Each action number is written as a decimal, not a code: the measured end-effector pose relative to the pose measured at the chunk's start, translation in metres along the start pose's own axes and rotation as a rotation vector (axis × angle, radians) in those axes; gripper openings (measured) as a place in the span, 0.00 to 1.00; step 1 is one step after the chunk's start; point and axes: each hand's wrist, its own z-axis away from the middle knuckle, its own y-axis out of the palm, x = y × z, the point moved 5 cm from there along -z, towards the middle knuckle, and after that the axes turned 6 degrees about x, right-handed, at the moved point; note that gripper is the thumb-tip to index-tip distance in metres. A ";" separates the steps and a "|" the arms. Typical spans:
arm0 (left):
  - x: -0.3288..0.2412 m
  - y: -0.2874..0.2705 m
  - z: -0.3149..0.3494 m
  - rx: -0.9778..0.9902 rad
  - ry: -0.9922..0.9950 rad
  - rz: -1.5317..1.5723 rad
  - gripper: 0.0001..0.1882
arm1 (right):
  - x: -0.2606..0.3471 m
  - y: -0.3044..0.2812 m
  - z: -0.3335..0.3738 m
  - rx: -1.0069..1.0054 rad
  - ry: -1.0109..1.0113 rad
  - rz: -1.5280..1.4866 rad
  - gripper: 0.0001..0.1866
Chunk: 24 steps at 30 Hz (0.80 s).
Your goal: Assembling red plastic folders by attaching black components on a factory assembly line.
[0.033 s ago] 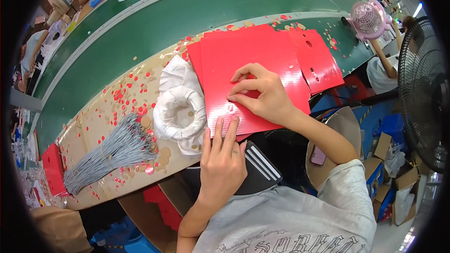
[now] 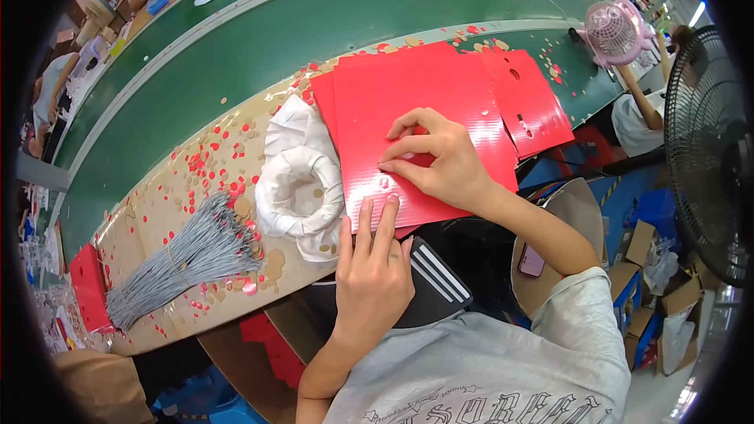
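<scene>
A stack of glossy red corrugated sheets point(image 2: 416, 94) lies in front of me on the table. My left hand point(image 2: 373, 275) rests on the near edge of the top sheet with its fingers stretched out. Over the middle of that sheet, my right hand point(image 2: 440, 157) has thumb and forefinger pinched together; whatever is between the tips is too small to make out. Just below the pinch, a small hole or mark point(image 2: 384, 183) shows in the red surface. To the left sits a white cloth bag point(image 2: 297, 129) with its rim rolled into a ring.
A bundle of thin grey cords point(image 2: 184, 255) lies at the left among red and brown paper discs point(image 2: 208, 159). More red sheets with cut-outs point(image 2: 534, 102) are at the right. Beyond runs a green belt point(image 2: 314, 23). A black fan point(image 2: 711, 157) and pink fan point(image 2: 616, 31) stand right.
</scene>
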 end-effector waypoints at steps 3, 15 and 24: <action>0.001 0.000 0.001 0.012 -0.009 -0.029 0.09 | -0.003 -0.013 -0.007 -0.117 -0.048 0.311 0.23; -0.001 0.004 0.001 -0.016 -0.013 -0.025 0.09 | -0.035 -0.052 -0.026 -0.022 -0.037 0.522 0.42; 0.000 0.004 0.002 -0.056 -0.017 -0.055 0.10 | -0.057 -0.058 -0.054 -0.015 0.072 0.479 0.30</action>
